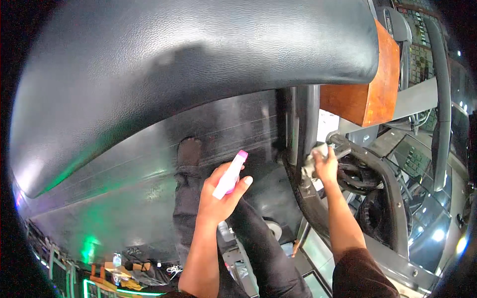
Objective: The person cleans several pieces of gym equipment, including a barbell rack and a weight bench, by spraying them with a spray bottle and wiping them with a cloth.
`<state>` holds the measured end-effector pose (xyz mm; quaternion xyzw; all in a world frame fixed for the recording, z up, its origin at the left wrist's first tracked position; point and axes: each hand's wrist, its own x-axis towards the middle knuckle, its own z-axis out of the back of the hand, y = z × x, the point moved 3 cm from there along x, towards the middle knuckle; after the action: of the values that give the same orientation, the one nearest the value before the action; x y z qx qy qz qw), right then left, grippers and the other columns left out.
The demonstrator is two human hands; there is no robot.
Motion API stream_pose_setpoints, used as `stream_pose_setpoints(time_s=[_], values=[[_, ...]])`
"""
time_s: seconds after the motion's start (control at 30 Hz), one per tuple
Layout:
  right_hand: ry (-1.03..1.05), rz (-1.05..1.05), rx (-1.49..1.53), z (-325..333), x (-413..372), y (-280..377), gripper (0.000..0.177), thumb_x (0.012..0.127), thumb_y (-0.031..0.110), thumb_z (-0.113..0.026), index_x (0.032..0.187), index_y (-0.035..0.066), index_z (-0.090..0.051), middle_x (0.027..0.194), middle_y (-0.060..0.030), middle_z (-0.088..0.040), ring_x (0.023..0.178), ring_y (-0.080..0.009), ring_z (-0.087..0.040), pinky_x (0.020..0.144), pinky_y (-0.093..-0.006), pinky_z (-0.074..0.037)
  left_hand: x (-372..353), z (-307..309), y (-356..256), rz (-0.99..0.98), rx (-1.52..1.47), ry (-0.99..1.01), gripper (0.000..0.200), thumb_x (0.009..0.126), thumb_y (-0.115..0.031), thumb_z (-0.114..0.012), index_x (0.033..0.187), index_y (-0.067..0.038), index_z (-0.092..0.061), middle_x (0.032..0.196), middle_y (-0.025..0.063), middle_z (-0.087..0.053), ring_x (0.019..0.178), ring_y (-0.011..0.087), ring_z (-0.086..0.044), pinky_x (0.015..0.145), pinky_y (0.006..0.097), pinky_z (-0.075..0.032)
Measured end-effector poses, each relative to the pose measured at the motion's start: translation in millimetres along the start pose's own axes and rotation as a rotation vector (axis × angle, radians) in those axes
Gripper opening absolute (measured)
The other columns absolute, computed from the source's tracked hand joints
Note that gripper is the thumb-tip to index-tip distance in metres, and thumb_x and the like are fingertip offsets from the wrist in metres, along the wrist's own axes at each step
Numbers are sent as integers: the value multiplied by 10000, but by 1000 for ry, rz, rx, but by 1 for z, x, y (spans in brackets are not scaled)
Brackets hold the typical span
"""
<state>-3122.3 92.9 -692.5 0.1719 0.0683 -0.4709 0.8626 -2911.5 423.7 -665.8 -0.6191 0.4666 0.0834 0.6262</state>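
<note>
My left hand [218, 198], at the lower middle of the head view, is closed round a slim white bottle with a pink top [229, 178]. The bottle leans up and to the right, and its label cannot be read. Farther right, my right hand [326, 168] grips a crumpled pale cloth [309, 169]. That cloth lies against the dark metal frame [294, 181] of what looks like a gym machine. Part of the cloth is hidden behind my fingers.
A large black padded cushion [213, 54] spans the upper view, with a brown wooden block [375, 94] at its right end. Curved dark tubing [392, 208] rises at the right. My legs [263, 243] are below. Several items, including a clear bottle [117, 260], lie at lower left.
</note>
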Motion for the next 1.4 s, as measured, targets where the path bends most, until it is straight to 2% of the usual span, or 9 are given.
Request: stream_pose_setpoints(time_s=[0.23, 0.33, 0.43, 0.53, 0.63, 0.8, 1.0, 1.23, 1.4], values=[[358, 4, -260, -23, -58, -59, 599, 932, 208, -647, 1348, -112, -357, 1105, -385, -583, 972, -564, -575, 826, -588, -469, 3, -10, 2, 21, 48, 25, 373, 856, -213, -815, 1159, -38, -685, 913, 19, -666, 779, 83, -582, 741, 259, -492], [595, -214, -417, -9, -76, -69, 602, 940, 402, -619, 1286, -64, -460, 1059, -354, -645, 998, -528, -620, 881, -562, -494, 3, -14, -3, -74, 72, 17, 384, 857, -212, -814, 1172, -36, -682, 933, 31, -681, 800, 99, -603, 759, 267, -500], [358, -52, -315, -7, -52, -34, 524, 936, 352, -645, 1229, -63, -514, 1057, -345, -650, 1018, -522, -616, 874, -539, -496, 2, -9, 1, -34, 57, 50, 391, 863, -208, -806, 1190, -35, -678, 1006, 69, -713, 885, 151, -654, 833, 295, -513], [175, -197, -69, 4, -1, 48, 337, 934, 196, -662, 1122, -45, -519, 991, -348, -636, 955, -531, -605, 815, -558, -470, 5, -3, 7, -80, 51, 3, 400, 862, -206, -807, 1196, -30, -674, 1020, 76, -711, 893, 147, -649, 837, 289, -509], [115, 148, -107, -18, -4, 48, 349, 842, -6, -620, 1178, 12, -527, 1181, -239, -584, 1092, -465, -559, 889, -491, -478, 1, -1, 3, -8, 27, -4, 410, 854, -203, -818, 1194, -27, -673, 1018, 56, -703, 863, 109, -622, 804, 269, -504], [682, 19, -702, -14, -91, -9, 390, 901, 159, -561, 1286, 105, -527, 1321, -136, -552, 1149, -361, -589, 948, -519, -503, 4, -3, -4, 13, -37, 10, 380, 858, -207, -817, 1172, -41, -682, 930, 20, -660, 804, 73, -577, 747, 257, -486], [628, 364, -599, -42, -57, 101, 324, 885, 145, -592, 1208, 155, -623, 1233, -93, -589, 1176, -306, -575, 957, -483, -480, 6, 0, -2, -2, -9, -4, 358, 867, -204, -807, 1162, -45, -684, 899, 2, -629, 767, 70, -551, 730, 250, -475], [965, 220, -965, -83, -96, 32, 343, 999, 226, -409, 1247, 189, -643, 1266, -82, -640, 1238, -285, -539, 946, -458, -483, -2, 3, 9, -24, -91, 11, 331, 865, -152, -804, 1141, -22, -676, 880, -19, -631, 804, 62, -574, 756, 237, -485], [898, 2, -467, -49, -152, 70, 460, 802, 262, -738, 1225, 123, -619, 1170, -179, -691, 1133, -395, -624, 918, -505, -536, -38, 3, 42, 25, -201, -76, 327, 864, -97, -794, 1136, 19, -653, 893, -2, -647, 828, 71, -599, 763, 244, -500]])
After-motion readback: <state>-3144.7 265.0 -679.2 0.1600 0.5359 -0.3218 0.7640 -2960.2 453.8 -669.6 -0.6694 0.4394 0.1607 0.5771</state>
